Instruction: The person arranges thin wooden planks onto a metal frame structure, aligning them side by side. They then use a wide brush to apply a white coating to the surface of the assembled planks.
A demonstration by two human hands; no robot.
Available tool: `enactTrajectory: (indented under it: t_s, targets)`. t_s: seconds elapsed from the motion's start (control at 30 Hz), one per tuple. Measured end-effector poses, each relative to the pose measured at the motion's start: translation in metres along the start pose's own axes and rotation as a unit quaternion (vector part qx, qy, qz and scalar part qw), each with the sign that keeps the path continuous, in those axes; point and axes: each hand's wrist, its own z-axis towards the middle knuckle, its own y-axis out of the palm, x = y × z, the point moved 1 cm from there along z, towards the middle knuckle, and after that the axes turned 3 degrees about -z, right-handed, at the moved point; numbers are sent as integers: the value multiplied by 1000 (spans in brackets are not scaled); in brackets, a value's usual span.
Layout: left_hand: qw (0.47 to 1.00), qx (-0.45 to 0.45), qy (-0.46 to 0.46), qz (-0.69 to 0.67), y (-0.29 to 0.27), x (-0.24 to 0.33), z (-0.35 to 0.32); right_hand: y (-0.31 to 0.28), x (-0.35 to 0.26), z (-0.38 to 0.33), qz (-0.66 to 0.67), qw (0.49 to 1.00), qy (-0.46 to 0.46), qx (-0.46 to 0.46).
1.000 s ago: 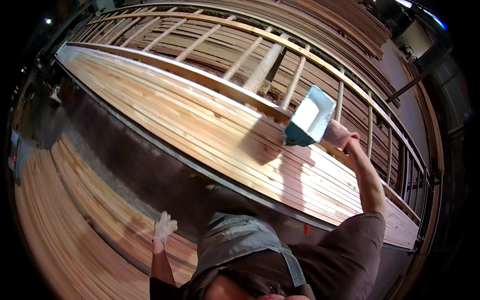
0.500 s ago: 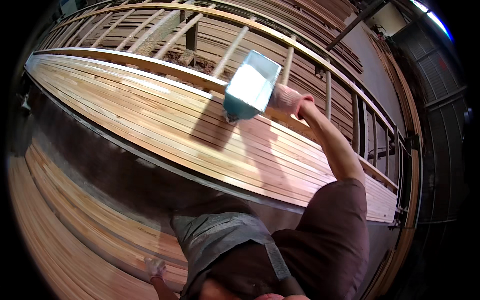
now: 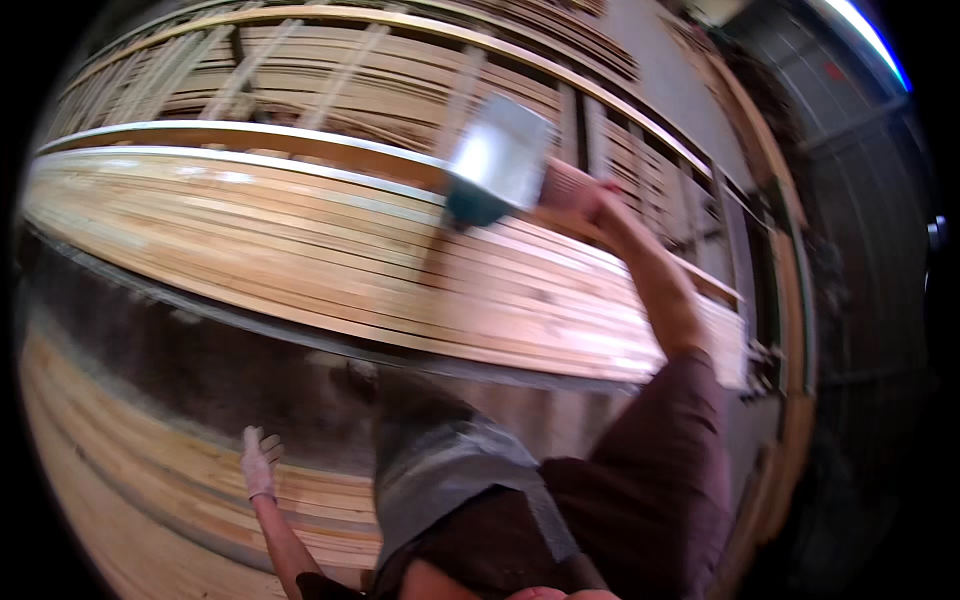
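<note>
My right hand (image 3: 566, 188), in a pinkish glove, is closed on the side of an open-topped, pale blue box (image 3: 500, 150) with something white inside. How its fingers grip is blurred. The box, darker teal at its lower end, is held over the far edge of a long bed of pale wooden strips (image 3: 250, 235) packed side by side. Whether it touches them cannot be made out. At lower left, my left hand (image 3: 260, 465), in a whitish glove, is stretched out with fingers apart and nothing in it, over a lower stack of wooden strips (image 3: 190, 470).
A rail frame with crossbars (image 3: 440, 28) runs along the far side, with stacked boards (image 3: 400, 75) behind it. A dark gap (image 3: 150, 335) separates the bed from the lower stack. Long timber (image 3: 795, 330) and a dark metal wall (image 3: 860, 220) lie to the right.
My left hand has moved forward and left, its fingers now spread. The view has shifted. The blue box stays in my right hand above the strips and looks tilted differently.
</note>
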Motion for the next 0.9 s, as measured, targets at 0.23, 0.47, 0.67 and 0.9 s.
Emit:
enactTrajectory:
  t_s: [0.23, 0.47, 0.67, 0.9]
  targets:
    - [969, -58, 2, 238, 67, -250, -164, 39, 51, -75, 254, 967, 14, 36]
    - [954, 66, -260, -133, 241, -423, -262, 150, 188, -249, 242, 970, 9, 16]
    - [960, -4, -269, -74, 400, -447, -298, 311, 352, -441, 634, 733, 238, -57]
    - [973, -119, -172, 97, 443, -449, -237, 387, 472, -638, -174, 971, -4, -164]
